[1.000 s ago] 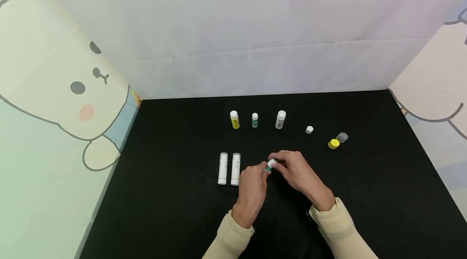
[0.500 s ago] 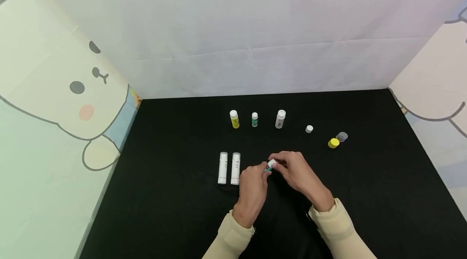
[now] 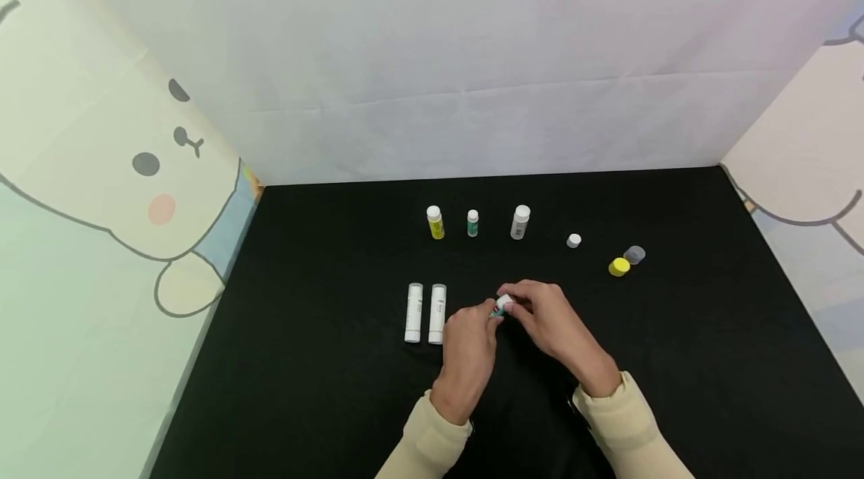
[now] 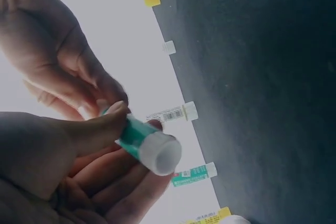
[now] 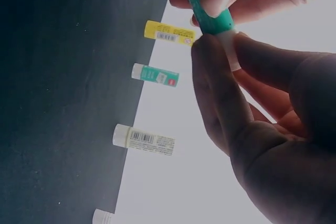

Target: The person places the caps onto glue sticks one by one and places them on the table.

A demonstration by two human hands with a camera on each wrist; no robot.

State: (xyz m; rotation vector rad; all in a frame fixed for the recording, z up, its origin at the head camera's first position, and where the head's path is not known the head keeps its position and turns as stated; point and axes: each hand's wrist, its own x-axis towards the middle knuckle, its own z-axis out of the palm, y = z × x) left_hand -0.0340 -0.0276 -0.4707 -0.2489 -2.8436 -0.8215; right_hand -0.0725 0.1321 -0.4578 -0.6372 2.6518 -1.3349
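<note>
Over the middle of the black table, both hands meet at a small green glue stick [image 4: 137,134]. My left hand [image 3: 468,348] holds its green barrel between thumb and fingers, and a hollow white end [image 4: 167,156] sticks out past them in the left wrist view. At the opposite end, my right hand [image 3: 550,318] pinches a whitish end piece [image 5: 229,48] between thumb and fingertips. The glue stick is tilted, and the fingers hide part of it in the head view. Two white glue sticks [image 3: 414,312] lie side by side left of my left hand.
Farther back stand a yellow glue stick [image 3: 436,224], another green glue stick [image 3: 472,223] and a white glue stick [image 3: 519,223]. To their right are a small white cap [image 3: 574,240], a yellow cap [image 3: 619,267] and a clear cap [image 3: 634,255]. A pale cloth wall [image 3: 472,127] rises behind the table.
</note>
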